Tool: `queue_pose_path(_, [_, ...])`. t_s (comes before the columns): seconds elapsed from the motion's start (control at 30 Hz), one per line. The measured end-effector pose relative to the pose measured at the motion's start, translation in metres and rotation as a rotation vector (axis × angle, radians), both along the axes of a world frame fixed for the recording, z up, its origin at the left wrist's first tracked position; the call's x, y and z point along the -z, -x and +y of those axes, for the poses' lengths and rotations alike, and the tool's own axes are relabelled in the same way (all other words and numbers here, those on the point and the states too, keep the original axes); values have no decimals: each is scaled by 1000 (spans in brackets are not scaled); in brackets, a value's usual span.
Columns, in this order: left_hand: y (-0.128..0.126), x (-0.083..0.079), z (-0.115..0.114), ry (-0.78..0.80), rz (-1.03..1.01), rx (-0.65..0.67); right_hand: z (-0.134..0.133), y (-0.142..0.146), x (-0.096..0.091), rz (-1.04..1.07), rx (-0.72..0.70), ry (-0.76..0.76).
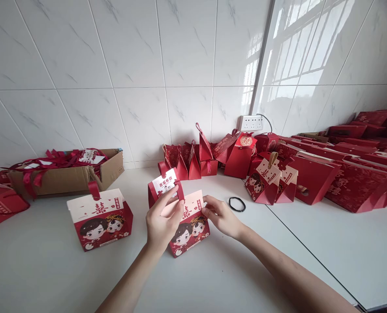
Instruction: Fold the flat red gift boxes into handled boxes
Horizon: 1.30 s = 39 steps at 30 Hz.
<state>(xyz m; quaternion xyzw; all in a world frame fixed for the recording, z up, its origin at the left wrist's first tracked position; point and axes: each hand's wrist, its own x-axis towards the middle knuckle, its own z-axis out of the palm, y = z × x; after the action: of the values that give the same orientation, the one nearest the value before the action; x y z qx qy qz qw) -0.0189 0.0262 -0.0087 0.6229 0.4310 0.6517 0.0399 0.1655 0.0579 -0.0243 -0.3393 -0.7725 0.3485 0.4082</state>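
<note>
Head: curled fingers (169,201) on gift box (190,233).

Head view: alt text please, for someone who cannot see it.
Two hands hold a red-and-white gift box on a white table: left hand over its top flap, right hand pinching its right edge. A matching box stands to its left, a black hair tie to its right, more red boxes along the wall.

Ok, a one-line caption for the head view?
Left hand and right hand hold a red gift box on a white table.
</note>
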Motion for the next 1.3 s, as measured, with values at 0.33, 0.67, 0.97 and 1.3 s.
queue_pose_path(0.33, [-1,2,-2,45,-137,145,-1,3,7,92,-25,75])
queue_pose_path(0.67, [0,8,6,-13,-111,313,13,0,4,636,56,351])
queue_pose_path(0.97, [-11,22,8,232,93,318,22,1,11,947,-6,548])
queue_pose_path(1.3, [-8,23,5,-172,364,210,8,-2,-3,929,-102,573])
